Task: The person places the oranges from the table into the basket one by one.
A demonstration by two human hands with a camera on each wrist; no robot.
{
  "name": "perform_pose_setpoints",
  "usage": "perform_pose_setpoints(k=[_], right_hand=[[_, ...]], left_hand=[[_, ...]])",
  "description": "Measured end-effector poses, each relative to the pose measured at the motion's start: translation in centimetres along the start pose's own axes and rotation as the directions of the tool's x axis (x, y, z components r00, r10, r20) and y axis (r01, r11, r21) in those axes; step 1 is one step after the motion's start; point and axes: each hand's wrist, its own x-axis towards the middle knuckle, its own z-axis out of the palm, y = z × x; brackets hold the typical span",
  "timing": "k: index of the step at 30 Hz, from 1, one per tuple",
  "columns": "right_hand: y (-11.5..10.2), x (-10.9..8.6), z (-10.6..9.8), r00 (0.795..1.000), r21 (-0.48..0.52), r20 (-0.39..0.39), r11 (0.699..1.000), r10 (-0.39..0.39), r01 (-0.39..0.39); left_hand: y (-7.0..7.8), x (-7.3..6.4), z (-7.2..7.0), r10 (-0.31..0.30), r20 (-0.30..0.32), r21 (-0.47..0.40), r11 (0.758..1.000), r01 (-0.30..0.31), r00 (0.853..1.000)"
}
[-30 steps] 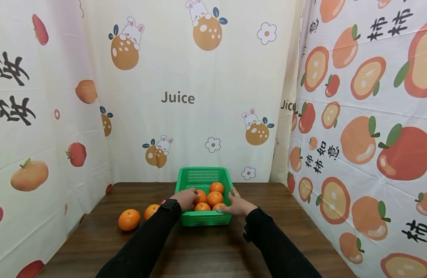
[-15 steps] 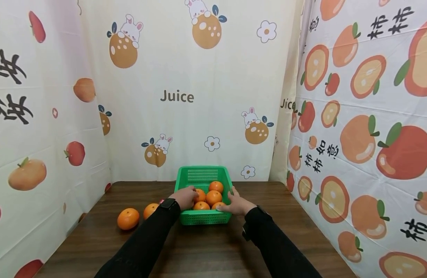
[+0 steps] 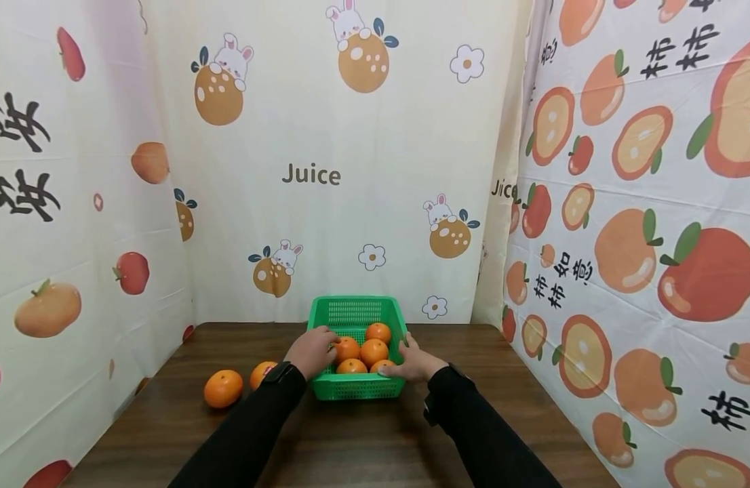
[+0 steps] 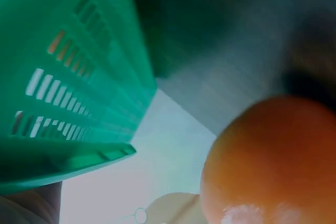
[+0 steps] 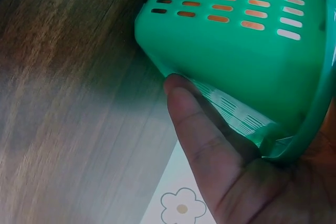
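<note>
A green plastic basket (image 3: 358, 390) with slotted walls holds several oranges (image 3: 373, 352). My left hand (image 3: 312, 351) is over the basket's left rim, fingers loosely bent, with the fingertips right at the left edge of an orange (image 3: 347, 348). Nothing shows held in it. In the left wrist view, the basket wall (image 4: 105, 77) is on one side and a large, near orange (image 4: 273, 166) on the other. My right hand (image 3: 416, 363) grips the basket's right wall, thumb over the rim. Its fingers (image 5: 197, 135) lie along the outside of that wall in the right wrist view.
Two oranges lie on the brown wooden table (image 3: 363, 447) left of the basket: one at the far left (image 3: 223, 388) and one (image 3: 262, 373) partly behind my left wrist. Fruit-printed curtains (image 3: 314, 102) enclose the table at the back and sides.
My left hand has drawn back to the left, away from the oranges in the basket. More of the nearer table orange shows beside the wrist. The right hand keeps its place on the basket.
</note>
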Motion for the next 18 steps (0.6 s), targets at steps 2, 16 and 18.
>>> perform_pose_setpoints(k=[2,16,18], right_hand=[[0.0,0.0,0.0,1.0,-0.012,0.0,1.0,-0.002,0.002],[0.0,0.1,0.1,1.0,-0.059,0.006,0.998,-0.011,0.011],[-0.2,0.0,0.2,1.0,-0.055,0.002,0.998,-0.008,0.008]], left_hand=[[0.2,-0.7,-0.1,-0.039,-0.023,-0.033,0.999,0.038,0.999],[3.4,-5.6,0.2,0.024,0.051,0.098,0.995,-0.029,0.998],[3.7,-6.2,0.0,0.025,0.091,0.117,0.992,-0.035,0.996]])
